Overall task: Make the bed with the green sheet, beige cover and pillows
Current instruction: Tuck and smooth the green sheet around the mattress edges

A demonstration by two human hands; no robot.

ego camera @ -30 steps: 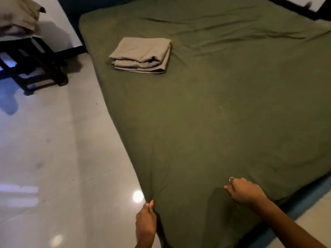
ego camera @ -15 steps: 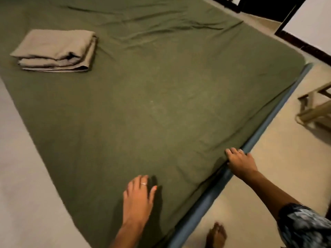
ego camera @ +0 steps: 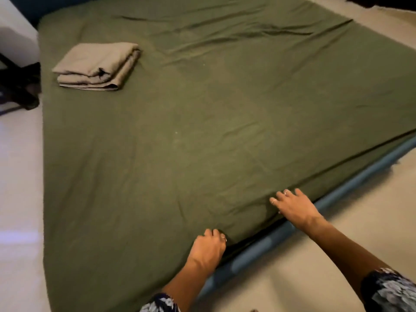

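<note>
The green sheet (ego camera: 202, 131) lies spread over the whole mattress, with creases near the far end. A folded beige cover (ego camera: 96, 66) rests on it at the far left. My left hand (ego camera: 209, 248) is curled at the near edge of the mattress, fingers bunched on the sheet's hem. My right hand (ego camera: 295, 206) lies a little further along the same edge, fingers spread flat on the sheet. The blue mattress side (ego camera: 337, 188) shows below the hem. No pillows are in view.
Pale tiled floor (ego camera: 20, 199) runs along the left of the bed and beige floor (ego camera: 337, 255) on the right. A dark chair frame (ego camera: 18, 86) stands at the far left beside a white wall.
My left hand has gone from lying flat on the sheet to curling on the hem at the edge. My right hand has spread its fingers on the sheet. The view has swung back left.
</note>
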